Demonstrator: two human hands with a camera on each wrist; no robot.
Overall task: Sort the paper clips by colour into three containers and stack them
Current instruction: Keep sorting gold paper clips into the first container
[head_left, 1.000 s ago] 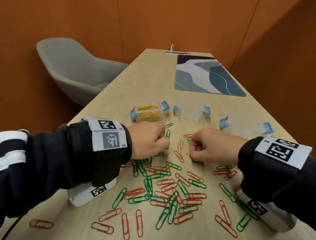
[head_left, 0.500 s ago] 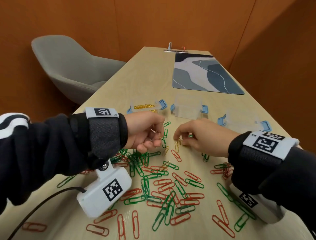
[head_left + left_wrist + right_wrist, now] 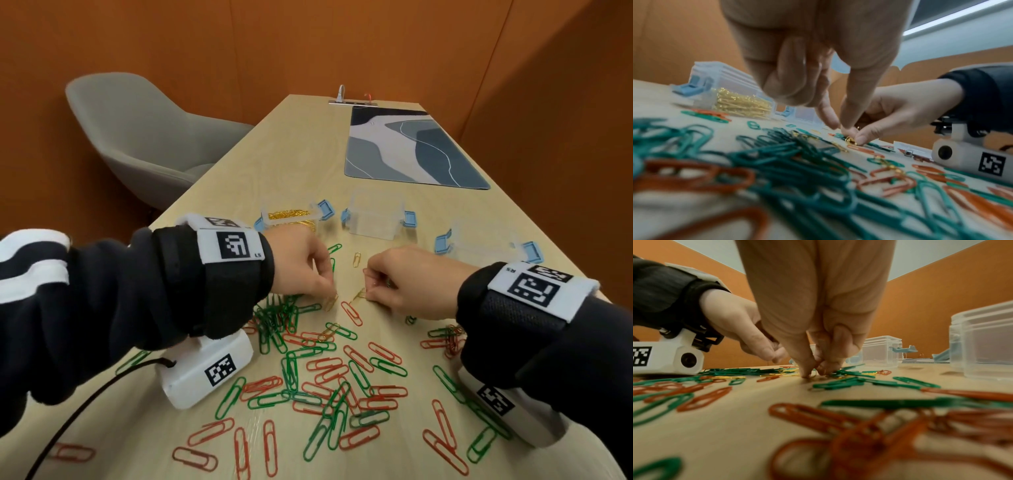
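Note:
Red, green and a few gold paper clips [image 3: 322, 373] lie scattered on the wooden table [image 3: 294, 161]. Three clear containers with blue latches stand behind them: the left one [image 3: 291, 219] holds gold clips, the middle one [image 3: 375, 219] and the right one [image 3: 486, 240] look empty. My left hand [image 3: 327, 293] has its fingers curled, and its tips pinch a gold clip [image 3: 331, 301] on the table. Close beside it, my right hand [image 3: 370, 294] pinches another gold clip [image 3: 358, 295] between thumb and forefinger [image 3: 804, 369]. In the left wrist view, both hands' fingertips [image 3: 861, 138] meet over a gold clip [image 3: 851, 140].
A grey-blue patterned mat [image 3: 411, 147] lies at the far end of the table, with a metal clip board edge [image 3: 352, 101] behind it. A grey chair [image 3: 137, 137] stands to the left. A black cable [image 3: 85, 411] runs from my left wrist camera. Orange walls close the room.
My left hand, lifted half a second ago, has come down with its fingertips on the table. My right hand has drawn back slightly, uncovering a gold clip that lies just beyond both hands.

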